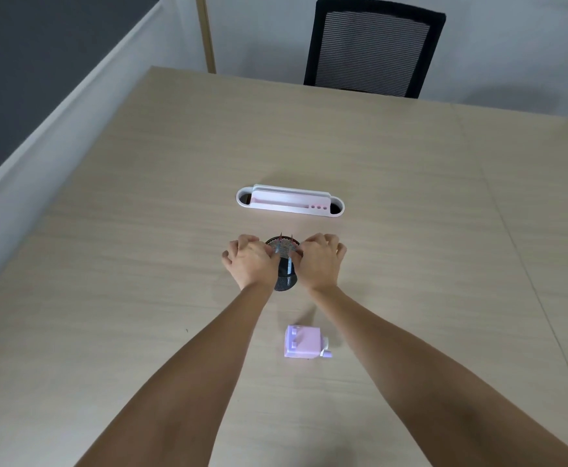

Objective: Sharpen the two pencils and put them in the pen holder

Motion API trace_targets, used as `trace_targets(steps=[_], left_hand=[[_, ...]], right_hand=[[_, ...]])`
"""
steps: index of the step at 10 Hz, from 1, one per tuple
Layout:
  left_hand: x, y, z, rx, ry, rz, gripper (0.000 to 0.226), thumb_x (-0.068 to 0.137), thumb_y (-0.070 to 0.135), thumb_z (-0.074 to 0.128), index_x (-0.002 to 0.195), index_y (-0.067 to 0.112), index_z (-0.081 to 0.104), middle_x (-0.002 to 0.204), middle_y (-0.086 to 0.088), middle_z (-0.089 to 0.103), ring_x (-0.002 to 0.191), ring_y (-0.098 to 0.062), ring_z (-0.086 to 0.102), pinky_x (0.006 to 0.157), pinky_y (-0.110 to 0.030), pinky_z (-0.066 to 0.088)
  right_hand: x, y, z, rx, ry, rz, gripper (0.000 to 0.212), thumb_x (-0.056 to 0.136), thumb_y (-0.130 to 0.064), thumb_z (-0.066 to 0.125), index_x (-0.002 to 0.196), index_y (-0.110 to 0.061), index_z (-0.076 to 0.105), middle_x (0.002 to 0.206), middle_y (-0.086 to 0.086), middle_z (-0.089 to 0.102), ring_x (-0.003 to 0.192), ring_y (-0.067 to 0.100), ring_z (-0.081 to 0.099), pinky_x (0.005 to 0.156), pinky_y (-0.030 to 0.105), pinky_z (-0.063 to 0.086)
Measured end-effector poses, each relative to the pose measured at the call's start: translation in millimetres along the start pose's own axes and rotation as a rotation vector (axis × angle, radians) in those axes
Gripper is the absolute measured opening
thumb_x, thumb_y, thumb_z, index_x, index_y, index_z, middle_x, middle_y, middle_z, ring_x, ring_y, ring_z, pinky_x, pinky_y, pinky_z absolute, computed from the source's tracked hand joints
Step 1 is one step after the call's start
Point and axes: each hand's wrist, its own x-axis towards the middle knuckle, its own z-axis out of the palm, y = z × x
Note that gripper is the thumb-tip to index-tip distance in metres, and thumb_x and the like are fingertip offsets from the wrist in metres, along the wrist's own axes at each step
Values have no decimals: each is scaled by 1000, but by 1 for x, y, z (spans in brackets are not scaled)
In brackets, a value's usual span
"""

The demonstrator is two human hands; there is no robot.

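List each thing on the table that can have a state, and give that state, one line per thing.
Pen holder: upright, black mesh, between both hands.
Two pencils: standing in the pen holder, tips up.
Left hand: at the holder's rim, fingers curled; grip on a pencil unclear.
Right hand: at the holder's rim, fingers curled; grip unclear.
Sharpener: purple, untouched, lying on the table near the person.
White tray: lying flat beyond the holder; contents unclear.

No text, label, brand, number or sign could be read anywhere. The sharpener [304, 342] at 6 o'clock, the holder [286, 271] at centre and the tray [290, 201] at 12 o'clock showed plain surfaces; any print there was too small to tell.
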Motion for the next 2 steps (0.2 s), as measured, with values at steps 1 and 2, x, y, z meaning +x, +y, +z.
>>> trace_targets(steps=[1,2], left_hand=[[-4,-2,-6,-112,56,6,6,75,29,69,76,27,75,112,7,58,110,-19,45,102,-43,31],[-11,-10,-13,-190,132,6,5,75,30,72,76,27,75,111,6,60,109,-19,46,98,-41,34]], right_hand=[[-6,6,-4,57,54,0,19,83,-30,60,75,-18,72,98,0,67,105,28,44,88,41,32],[-14,19,-13,142,112,14,18,84,-31,62,75,-20,72,97,-1,67,105,27,46,90,42,32]])
